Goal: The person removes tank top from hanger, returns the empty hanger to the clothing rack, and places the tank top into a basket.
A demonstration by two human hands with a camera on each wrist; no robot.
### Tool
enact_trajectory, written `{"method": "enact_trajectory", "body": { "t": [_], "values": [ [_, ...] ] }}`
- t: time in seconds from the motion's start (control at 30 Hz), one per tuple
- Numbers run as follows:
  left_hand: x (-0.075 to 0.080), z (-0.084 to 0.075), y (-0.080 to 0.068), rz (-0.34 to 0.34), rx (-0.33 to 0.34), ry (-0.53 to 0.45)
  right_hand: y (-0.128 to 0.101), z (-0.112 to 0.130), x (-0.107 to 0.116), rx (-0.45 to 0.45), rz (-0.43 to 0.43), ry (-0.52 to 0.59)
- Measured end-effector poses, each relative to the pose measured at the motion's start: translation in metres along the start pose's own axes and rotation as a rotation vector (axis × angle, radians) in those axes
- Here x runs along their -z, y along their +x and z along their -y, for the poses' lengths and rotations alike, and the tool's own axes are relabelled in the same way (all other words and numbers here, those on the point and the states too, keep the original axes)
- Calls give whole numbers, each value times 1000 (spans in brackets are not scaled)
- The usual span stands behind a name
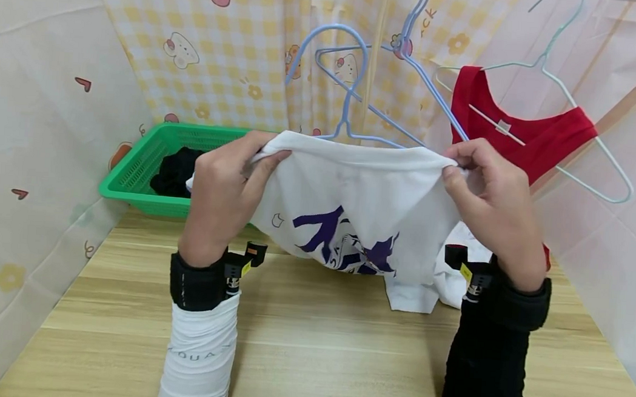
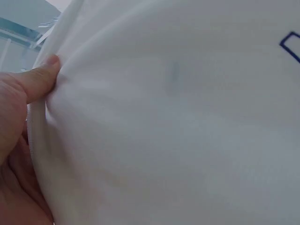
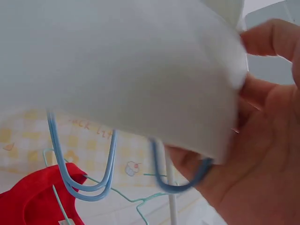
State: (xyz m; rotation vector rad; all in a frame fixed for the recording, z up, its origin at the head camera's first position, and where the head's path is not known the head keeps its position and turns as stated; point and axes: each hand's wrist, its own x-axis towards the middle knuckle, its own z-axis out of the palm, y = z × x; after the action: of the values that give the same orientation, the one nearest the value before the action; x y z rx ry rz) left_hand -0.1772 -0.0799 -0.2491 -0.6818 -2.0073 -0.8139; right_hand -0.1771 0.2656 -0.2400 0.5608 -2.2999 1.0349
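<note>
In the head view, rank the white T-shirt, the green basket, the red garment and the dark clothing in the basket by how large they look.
1. White T-shirt, largest, though it is nearest the camera.
2. Green basket and red garment look alike in extent, and both are partly hidden, so no ranking between them.
3. Dark clothing, smallest.

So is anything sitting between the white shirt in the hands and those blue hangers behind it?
Nothing visible does. Both the left hand and the right hand pinch the white shirt at its top edge, and the blue hangers hang right behind that edge. The red garment hangs off to the right on its own hanger.
</note>
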Motion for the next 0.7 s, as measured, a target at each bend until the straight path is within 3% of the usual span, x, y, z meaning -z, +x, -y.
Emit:
{"method": "enact_trajectory", "body": {
  "t": [0.17,0.47,0.57,0.7],
  "values": [
    [1,0,-1,2,0,34,1,4,-6,49,80,-92],
    [-14,-8,-1,96,-123,91,1,25,-37,175,160,-47],
    [-21,-13,-2,122,-152,89,0,34,-50,149,196,-12],
    [-30,-19,-2,145,-175,93,-2,44,-63,47,135,15]
  ]
}}
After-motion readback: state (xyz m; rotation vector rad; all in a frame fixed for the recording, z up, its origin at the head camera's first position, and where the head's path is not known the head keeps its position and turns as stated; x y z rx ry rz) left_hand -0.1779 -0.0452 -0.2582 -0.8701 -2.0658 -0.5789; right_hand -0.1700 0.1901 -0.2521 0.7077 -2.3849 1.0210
